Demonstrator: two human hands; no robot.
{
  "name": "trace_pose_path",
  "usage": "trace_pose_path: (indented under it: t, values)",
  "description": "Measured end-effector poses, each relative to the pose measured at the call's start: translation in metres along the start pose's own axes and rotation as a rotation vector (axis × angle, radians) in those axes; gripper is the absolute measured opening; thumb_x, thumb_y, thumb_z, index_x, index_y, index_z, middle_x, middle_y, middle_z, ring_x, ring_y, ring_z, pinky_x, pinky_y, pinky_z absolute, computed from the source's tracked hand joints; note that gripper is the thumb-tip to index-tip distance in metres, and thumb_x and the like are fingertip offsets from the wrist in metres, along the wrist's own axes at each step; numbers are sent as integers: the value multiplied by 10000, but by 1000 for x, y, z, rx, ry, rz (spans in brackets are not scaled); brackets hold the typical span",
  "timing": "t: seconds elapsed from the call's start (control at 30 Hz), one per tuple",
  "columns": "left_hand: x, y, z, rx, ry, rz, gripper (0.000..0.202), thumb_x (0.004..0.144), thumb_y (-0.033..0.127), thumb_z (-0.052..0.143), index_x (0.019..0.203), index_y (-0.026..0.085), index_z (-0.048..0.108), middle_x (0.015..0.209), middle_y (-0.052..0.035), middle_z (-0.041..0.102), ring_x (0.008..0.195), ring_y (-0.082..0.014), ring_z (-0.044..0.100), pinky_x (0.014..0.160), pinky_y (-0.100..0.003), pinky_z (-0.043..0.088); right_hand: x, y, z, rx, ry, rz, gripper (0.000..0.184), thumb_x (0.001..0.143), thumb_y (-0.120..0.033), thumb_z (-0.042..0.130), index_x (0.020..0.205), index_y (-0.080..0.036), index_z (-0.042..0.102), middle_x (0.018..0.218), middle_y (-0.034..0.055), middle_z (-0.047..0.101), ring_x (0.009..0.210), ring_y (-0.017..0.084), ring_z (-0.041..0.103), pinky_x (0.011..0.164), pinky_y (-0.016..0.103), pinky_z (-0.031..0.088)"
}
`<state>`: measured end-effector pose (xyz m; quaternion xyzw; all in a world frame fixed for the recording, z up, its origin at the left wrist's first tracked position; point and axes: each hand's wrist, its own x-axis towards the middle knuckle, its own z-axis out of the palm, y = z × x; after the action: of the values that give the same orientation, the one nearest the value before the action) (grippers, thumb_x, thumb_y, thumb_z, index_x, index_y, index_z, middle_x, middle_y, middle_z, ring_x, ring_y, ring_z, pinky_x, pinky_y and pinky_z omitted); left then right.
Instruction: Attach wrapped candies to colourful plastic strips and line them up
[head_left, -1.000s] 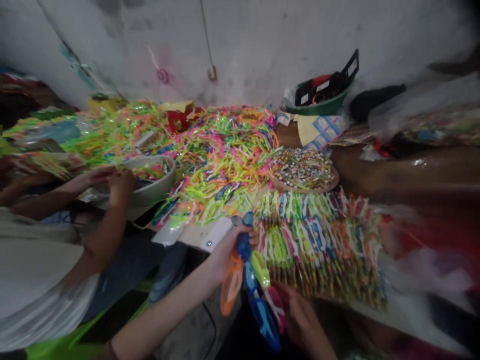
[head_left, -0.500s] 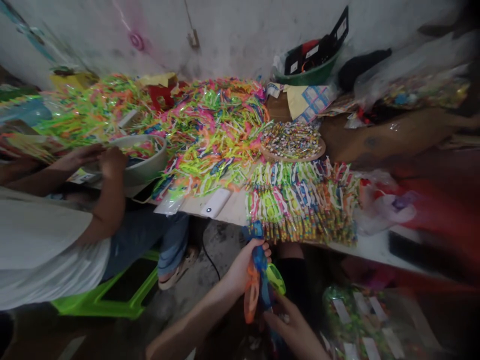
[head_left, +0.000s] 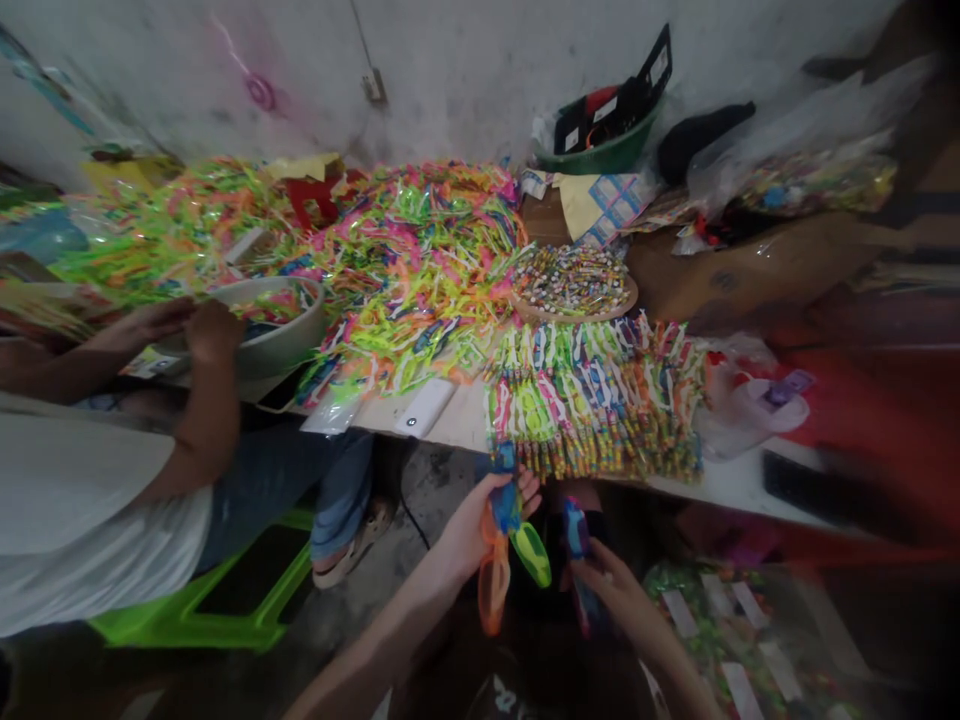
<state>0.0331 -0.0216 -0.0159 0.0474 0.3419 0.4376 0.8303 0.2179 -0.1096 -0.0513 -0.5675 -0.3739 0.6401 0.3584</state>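
Observation:
In front of the table edge, my left hand point(head_left: 491, 510) is closed around a bunch of see-through plastic pieces. A blue piece point(head_left: 508, 500) sticks up between thumb and fingers; an orange loop point(head_left: 493, 590) and a green loop point(head_left: 532, 555) hang below it. A little to the right, my right hand point(head_left: 604, 580) grips a blue and purple plastic piece point(head_left: 576, 530), held upright and apart from the bunch. Their exact kind is unclear. Just beyond, rows of colourful slim pieces with patterned yellow ends point(head_left: 592, 400) lie on the table.
A large heap of bright plastic pieces point(head_left: 420, 250) covers the table's back left. Behind the rows stands a round tray of small pieces point(head_left: 574, 280). A white phone-like device point(head_left: 425, 407) lies near the edge. At left, a co-worker's hands point(head_left: 202, 325) are at a white basin point(head_left: 289, 345).
My right hand has moved right, away from my left, with the blue and purple piece in it. My left hand keeps the bunch, and its green loop now hangs free. The view has shifted slightly.

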Motion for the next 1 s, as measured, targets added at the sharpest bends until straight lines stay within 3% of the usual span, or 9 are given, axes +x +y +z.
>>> trace_pose_path:
  t: [0.13,0.27,0.43,0.53,0.67,0.73,0.83,1.0]
  values:
    - [-4,-15,-1,42,-71,-45,268,800,182,521,1044,136,622,1099,-97,673,1085,-213,596,1006,-330,427,17,-7,10,-27,-4,-6,621,618,-672,644,1013,-193,621,842,38,677,773,189,626,701,284,495]
    - [-10,-22,-3,56,-87,-10,317,785,245,557,1091,189,620,1211,-67,624,1152,-223,551,1009,-339,421,28,4,20,52,-88,-21,652,651,-646,639,1099,-174,585,847,41,680,697,160,626,644,273,492]
    - [-18,-35,-8,212,-46,146,338,739,236,648,1074,196,642,1178,-93,640,1138,-244,554,977,-336,433,27,13,30,73,-96,42,725,617,-670,647,1123,-155,572,871,67,691,667,162,613,618,281,482]
    - [-20,-41,-14,362,77,268,303,742,243,660,1044,226,655,1144,-66,654,1142,-242,543,1009,-336,391,21,10,34,52,-91,46,673,651,-689,602,1087,-176,614,983,79,685,871,211,624,791,324,486]
    - [-20,-45,-23,578,152,404,368,703,174,686,1056,271,646,1068,-26,677,1212,-215,480,1068,-294,311,13,12,41,99,-208,-2,639,782,-695,423,1046,-157,643,1045,89,672,1019,236,593,923,361,437]
    - [-20,-46,-29,635,137,414,380,708,205,681,1079,275,635,1080,-31,672,1208,-224,482,1057,-315,331,8,17,47,69,-239,-23,644,756,-691,475,1078,-155,626,1058,93,667,1023,252,590,931,378,434]
    - [-20,-51,-40,634,57,390,401,712,292,675,1107,241,628,1168,-61,637,1156,-257,527,1031,-376,379,2,26,57,4,-240,-80,559,706,-566,646,1105,-177,604,1056,72,662,1032,246,579,947,368,425]
    - [-28,-61,-50,468,-48,354,517,693,257,690,1196,256,569,1326,-72,528,1176,-277,522,1007,-392,415,-4,36,68,89,-184,-76,536,708,-534,653,1112,-189,590,1097,73,655,1019,234,592,914,349,458]
